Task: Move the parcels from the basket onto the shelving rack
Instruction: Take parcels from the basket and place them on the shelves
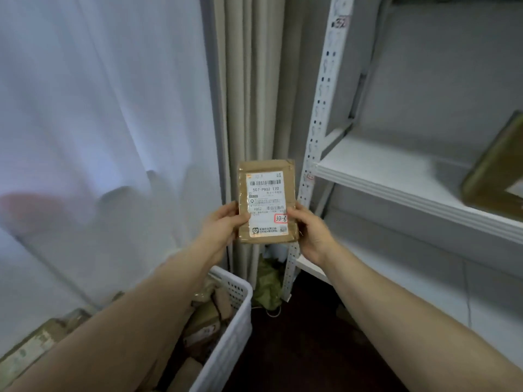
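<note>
**First speaker:** Where is the parcel?

**Second speaker:** A flat brown cardboard parcel with a white shipping label (267,202) is held upright at the centre of the frame, its long axis vertical. The left hand (223,224) grips its lower left edge and the right hand (308,230) its lower right edge, thumbs pressed on its face.

**First speaker:** And the rack?

**Second speaker:** The white metal shelving rack (382,171) fills the right of the frame. Its nearest bare shelf lies just right of the parcel, at about the parcel's height. The right hand is nearer to it, so the move probably goes rightward. The white perforated plastic basket (229,340), holding more brown parcels (203,315), sits at lower left.
</note>
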`<control>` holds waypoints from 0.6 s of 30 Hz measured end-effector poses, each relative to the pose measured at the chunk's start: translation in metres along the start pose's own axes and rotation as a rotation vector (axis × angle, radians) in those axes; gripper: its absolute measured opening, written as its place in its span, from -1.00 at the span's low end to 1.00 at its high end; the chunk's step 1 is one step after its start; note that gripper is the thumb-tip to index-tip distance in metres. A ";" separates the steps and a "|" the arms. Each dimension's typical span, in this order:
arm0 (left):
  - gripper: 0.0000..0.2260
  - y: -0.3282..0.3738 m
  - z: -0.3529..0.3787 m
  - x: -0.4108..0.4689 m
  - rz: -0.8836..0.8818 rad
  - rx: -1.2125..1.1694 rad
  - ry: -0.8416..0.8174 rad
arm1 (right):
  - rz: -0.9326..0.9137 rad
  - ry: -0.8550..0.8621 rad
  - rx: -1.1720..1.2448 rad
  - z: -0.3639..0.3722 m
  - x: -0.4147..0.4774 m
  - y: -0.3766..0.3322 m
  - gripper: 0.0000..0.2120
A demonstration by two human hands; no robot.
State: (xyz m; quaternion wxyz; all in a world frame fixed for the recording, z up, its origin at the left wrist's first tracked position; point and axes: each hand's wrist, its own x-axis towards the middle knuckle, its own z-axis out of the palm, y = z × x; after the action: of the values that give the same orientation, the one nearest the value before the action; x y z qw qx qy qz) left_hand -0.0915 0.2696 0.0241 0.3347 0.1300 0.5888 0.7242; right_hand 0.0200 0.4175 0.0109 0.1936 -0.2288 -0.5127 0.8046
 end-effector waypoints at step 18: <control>-0.77 -0.061 0.162 -0.070 -0.111 0.091 -0.317 | -0.150 0.409 -0.023 -0.139 -0.164 -0.037 -0.75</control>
State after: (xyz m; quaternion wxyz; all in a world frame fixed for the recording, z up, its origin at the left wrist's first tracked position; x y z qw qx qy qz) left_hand 0.0751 0.3545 0.0255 0.4566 0.2251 0.5670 0.6476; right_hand 0.2364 0.4451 0.0211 0.3501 -0.3506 -0.4875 0.7189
